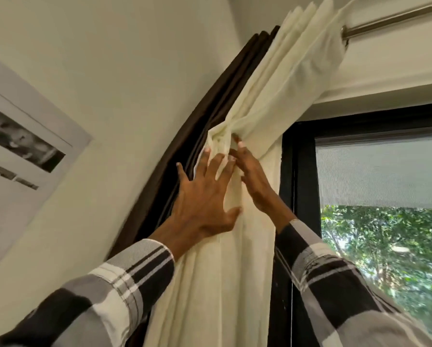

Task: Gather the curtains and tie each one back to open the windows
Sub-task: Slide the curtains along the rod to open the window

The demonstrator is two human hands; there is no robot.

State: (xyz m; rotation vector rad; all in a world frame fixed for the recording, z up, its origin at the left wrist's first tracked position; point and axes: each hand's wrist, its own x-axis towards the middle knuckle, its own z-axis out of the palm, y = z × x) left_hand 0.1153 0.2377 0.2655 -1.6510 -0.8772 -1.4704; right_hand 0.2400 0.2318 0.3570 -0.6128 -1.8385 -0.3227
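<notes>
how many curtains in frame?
2. Cream curtain, knotted, beside the window; brown curtain behind it against the wall, partly hidden.

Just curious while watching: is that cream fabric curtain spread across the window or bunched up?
Bunched up. The cream fabric curtain hangs in tight folds beside the black window frame, leaving the glass uncovered.

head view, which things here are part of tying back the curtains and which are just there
Part of the job:
cream curtain
knot in it
dark brown curtain
curtain rod
window
left hand
right hand

Just there:
printed sheet on the wall
trees outside
</notes>
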